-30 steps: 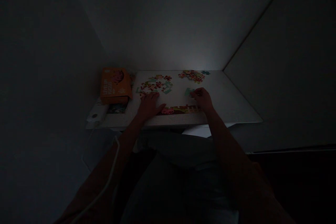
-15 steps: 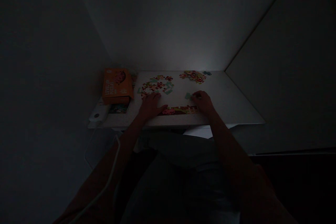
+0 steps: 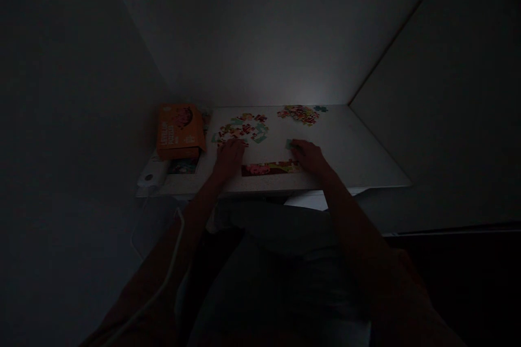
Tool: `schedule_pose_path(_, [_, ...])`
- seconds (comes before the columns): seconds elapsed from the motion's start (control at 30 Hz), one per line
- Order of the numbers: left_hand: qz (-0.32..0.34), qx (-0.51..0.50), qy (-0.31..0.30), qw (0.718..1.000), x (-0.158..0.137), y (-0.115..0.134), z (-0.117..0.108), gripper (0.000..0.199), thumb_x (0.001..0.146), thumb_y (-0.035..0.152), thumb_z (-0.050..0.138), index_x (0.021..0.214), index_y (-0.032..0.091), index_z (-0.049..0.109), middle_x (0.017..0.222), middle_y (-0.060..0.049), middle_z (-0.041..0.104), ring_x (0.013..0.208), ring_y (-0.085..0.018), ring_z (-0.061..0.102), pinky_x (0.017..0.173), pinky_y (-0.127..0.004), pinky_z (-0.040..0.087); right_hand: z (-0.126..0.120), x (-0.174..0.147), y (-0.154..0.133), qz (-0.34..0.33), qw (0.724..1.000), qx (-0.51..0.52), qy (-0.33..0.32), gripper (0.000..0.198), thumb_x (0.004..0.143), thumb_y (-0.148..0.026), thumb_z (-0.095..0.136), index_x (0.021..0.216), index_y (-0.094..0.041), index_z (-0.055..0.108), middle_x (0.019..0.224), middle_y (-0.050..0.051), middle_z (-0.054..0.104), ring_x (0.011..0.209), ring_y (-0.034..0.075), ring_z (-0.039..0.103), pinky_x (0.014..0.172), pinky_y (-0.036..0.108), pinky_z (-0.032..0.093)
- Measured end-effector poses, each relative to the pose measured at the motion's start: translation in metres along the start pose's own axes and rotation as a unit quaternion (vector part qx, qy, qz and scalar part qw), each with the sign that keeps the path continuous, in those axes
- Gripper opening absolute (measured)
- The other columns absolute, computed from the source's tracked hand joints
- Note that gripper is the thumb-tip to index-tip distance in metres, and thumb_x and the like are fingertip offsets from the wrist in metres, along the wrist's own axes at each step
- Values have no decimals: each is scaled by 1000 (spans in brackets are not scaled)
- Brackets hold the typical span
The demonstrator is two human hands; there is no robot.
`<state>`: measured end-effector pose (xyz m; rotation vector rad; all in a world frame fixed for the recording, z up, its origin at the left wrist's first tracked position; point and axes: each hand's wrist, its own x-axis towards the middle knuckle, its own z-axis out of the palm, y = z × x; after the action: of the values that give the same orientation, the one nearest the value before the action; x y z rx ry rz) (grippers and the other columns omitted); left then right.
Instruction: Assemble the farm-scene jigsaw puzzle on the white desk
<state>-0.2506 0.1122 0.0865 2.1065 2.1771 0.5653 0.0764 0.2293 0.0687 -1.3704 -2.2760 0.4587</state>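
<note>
The two hands are well apart over a white table (image 3: pixel 358 160) in the dim middle of the frame. Left of centre, the left hand (image 3: pixel 230 156) lies open and palm down, its fingers stretched toward the top of the frame; the fingertips meet the lower edge of a loose scatter of puzzle pieces (image 3: pixel 246 130), and no piece shows in its grip. Right of centre, the right hand (image 3: pixel 308 156) is bent at the knuckles, its fingertips on a green piece (image 3: pixel 288 143) — whether they pinch it or only rest on it, I cannot tell, as the hand covers much of it. Between the hands, lower in the frame, lies a joined puzzle strip (image 3: pixel 268 168), its right end near the right hand. Above that hand sits a denser heap of pieces (image 3: pixel 299 114); an orange box (image 3: pixel 181 129) stands left of centre.
</note>
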Motion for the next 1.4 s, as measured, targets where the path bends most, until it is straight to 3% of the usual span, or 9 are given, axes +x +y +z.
schedule_pose_path(0.17, [-57,1,25,998,1,-1,0,54,122,33,36,165,25,67,174,-14,66,164,-31,57,142,-54,35,3,2,5,17,999,16,23,49,114,-35,53,155,-23,78,165,14,76,154,36,70,133,61,50])
schedule_pose_path(0.4, [-36,47,35,998,-7,3,2,50,120,37,41,160,30,70,177,-11,64,168,-33,51,144,-61,28,-1,3,20,43,996,39,67,54,113,-34,49,157,-17,75,165,20,74,149,39,73,130,64,53])
schedule_pose_path(0.63, [-43,46,25,998,-7,5,0,51,120,39,42,162,27,67,178,-14,62,167,-36,51,138,-60,37,-10,-2,34,78,991,59,93,47,108,-37,57,145,-20,80,154,19,80,134,38,80,124,61,59])
schedule_pose_path(0.8, [-34,47,19,998,-7,7,-1,49,120,36,45,163,24,66,179,-16,59,167,-35,51,140,-57,35,-9,-2,37,69,993,51,81,47,106,-40,63,144,-18,81,151,21,80,135,38,79,120,59,62])
schedule_pose_path(0.97, [-36,46,21,998,-8,8,-1,46,120,36,50,159,22,69,176,-18,61,163,-37,54,136,-58,41,-8,1,34,25,995,35,88,42,106,-43,65,138,-21,83,147,19,83,134,39,80,124,61,59])
schedule_pose_path(1.13, [-29,39,27,998,-9,8,1,43,121,37,52,159,26,69,174,-17,63,162,-36,55,136,-57,41,-2,3,23,-23,999,1,48,42,109,-41,63,141,-23,82,148,17,84,135,39,81,122,59,60])
schedule_pose_path(1.4, [-55,55,42,996,-9,9,4,46,121,47,56,158,27,72,177,-16,60,164,-37,53,139,-58,39,4,3,-1,-49,995,-82,-29,51,116,-48,57,159,-26,75,173,15,69,157,39,67,129,65,52])
